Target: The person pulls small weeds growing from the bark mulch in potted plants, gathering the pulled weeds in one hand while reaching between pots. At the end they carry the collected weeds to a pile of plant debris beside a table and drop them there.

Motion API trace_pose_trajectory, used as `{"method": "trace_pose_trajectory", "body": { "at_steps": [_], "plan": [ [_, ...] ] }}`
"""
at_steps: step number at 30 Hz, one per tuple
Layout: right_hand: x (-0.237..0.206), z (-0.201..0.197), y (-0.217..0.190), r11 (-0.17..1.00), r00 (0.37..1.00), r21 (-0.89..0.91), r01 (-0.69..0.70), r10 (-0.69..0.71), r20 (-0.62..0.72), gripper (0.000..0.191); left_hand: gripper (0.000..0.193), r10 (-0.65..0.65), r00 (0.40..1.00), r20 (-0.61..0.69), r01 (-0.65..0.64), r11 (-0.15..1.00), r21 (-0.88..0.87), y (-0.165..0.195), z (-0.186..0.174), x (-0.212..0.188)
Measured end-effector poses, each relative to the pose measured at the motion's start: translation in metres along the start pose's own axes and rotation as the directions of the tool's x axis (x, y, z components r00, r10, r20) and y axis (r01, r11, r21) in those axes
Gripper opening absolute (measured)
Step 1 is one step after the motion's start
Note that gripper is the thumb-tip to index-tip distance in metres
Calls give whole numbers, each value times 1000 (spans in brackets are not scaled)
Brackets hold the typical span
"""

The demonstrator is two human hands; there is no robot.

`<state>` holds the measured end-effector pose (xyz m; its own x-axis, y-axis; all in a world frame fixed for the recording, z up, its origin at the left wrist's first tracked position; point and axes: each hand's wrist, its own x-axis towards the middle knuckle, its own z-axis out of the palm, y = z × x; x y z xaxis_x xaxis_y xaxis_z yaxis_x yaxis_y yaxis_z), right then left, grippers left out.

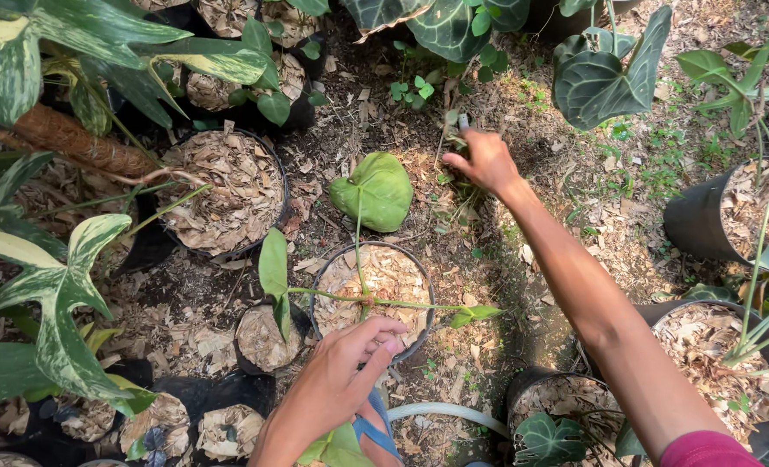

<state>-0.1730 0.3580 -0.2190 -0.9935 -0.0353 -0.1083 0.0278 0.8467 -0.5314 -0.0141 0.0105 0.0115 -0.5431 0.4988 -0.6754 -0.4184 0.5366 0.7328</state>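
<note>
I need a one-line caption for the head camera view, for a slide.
Left hand on the rim of a small potted plant; right hand reaching to weeds on mulched ground.

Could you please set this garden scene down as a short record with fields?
Setting: ground covered in dry leaf litter, crowded with potted plants
Left hand: fingers at the near rim of a black pot, apparently pinching it
Pot contents: dry leaf mulch, a thin plant with a heart-shaped leaf
Right hand: stretched forward, gripping small weeds on the ground
Nearby: a pale hose, a blue sandal strap
</note>
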Motion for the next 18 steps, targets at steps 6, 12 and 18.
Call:
{"method": "trace_pose_trajectory", "body": {
  "at_steps": [6,12,18],
  "plan": [
    [3,20,3,990,991,-107,94,-103,-82,20,35,42,999,8,-41,992,-117,-10,0,-2],
    [21,5,4,860,916,439,-260,363,-170,23,27,513,855,-77,-506,857,98,-22,-3,-2],
    [46,15,-33,919,964,391,-38,137,-228,26,36,-1,1000,-23,1,1000,-17,-1,-12,-10]
  ]
}}
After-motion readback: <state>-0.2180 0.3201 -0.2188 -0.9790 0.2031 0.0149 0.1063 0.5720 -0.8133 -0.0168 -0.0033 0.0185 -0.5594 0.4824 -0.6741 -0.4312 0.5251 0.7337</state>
